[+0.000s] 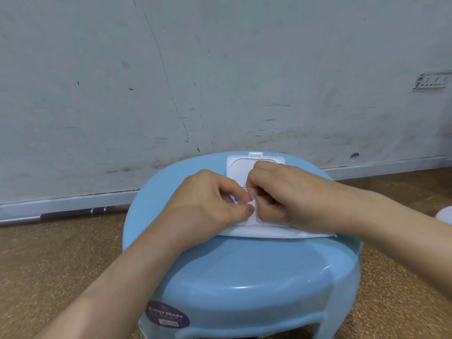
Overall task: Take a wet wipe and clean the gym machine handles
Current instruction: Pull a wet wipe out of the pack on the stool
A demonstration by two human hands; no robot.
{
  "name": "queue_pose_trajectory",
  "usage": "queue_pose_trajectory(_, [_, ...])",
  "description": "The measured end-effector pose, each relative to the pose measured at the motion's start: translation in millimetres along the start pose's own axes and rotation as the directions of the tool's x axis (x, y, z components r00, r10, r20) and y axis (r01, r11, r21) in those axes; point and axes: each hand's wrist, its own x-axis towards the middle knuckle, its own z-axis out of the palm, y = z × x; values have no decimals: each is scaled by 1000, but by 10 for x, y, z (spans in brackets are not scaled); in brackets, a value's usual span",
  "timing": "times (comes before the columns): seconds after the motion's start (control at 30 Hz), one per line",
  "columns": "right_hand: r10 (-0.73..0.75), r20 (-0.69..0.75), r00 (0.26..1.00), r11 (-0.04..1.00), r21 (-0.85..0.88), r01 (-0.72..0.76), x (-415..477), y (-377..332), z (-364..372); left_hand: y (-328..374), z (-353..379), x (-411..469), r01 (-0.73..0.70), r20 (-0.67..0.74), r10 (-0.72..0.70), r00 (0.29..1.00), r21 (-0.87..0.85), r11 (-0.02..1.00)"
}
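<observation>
Both hands meet over the flat white wet-wipe pack (256, 230) on the pale blue plastic stool (244, 277): left hand (208, 199) and right hand (281, 194) pinch narrowly at the white wipe tip (251, 204) directly beneath, the flip lid (241, 167) open beyond.

**A bare, worn utility room, perhaps a gym corner**

The stool (244, 277), pale blue plastic, stands on speckled brown floor (61, 265) like rubber or cork matting. Behind the stool rises a scuffed, cracked grey wall (220, 69) with a pale skirting (73, 199). Left of the stool a metal bar (80, 212) lies along the skirting. Far right of the stool, up on the wall, sits a grimy socket plate (431, 81)
</observation>
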Motion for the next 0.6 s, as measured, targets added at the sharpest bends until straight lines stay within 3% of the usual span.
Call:
queue_pose_trajectory(0.3, [159, -56, 986, 961, 239, -141, -179, 76, -28, -30, 33, -14, -138, -123, 114, 986, -204, 969])
queue_pose_trajectory(0.47, [149, -2, 989, 971, 191, -146, -129, 100, -56, -52, 36, -12, -217, -156, 184, 970, -226, 950])
queue_pose_trajectory(0.53, [118, -46, 992, 985, 131, -111, -106, 96, -33, -47, 40, -20, -229, -188, 193, 963, -192, 954])
queue_pose_trajectory(0.6, [108, -153, 982, 980, 180, -80, -100, 107, 9, -36, 42, -33, -229, -177, 209, 962, -104, 968])
